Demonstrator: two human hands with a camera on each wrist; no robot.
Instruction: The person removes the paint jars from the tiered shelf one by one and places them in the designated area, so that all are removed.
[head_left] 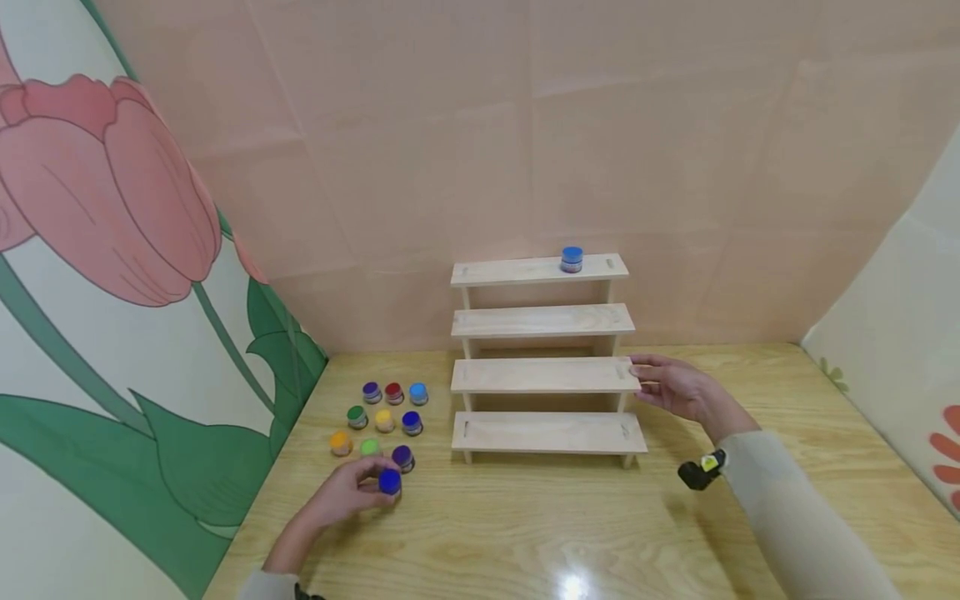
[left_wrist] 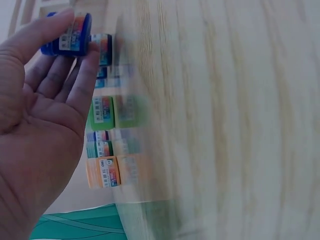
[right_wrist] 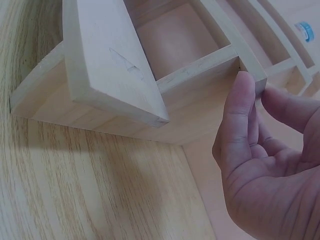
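My left hand (head_left: 341,497) pinches a dark blue paint jar (head_left: 389,481) between thumb and fingertips, at the front of a group of jars. In the left wrist view the jar (left_wrist: 75,37) shows its printed label, held above the wood-grain surface. On the other side, my right hand (head_left: 677,392) grips the right end of a shelf board (head_left: 543,377), second from the bottom, on a stepped wooden rack. The right wrist view has thumb and fingers (right_wrist: 237,107) on that board's corner. One jar with a light blue lid (head_left: 572,260) stands on the top shelf.
Left of the rack, several paint jars stand in loose rows, among them a red one (head_left: 393,392), an orange one (head_left: 341,442) and a light green one (head_left: 371,447). A pinkish backdrop (head_left: 450,150) rises behind the table (head_left: 510,525); a tulip-printed panel (head_left: 112,350) borders the left.
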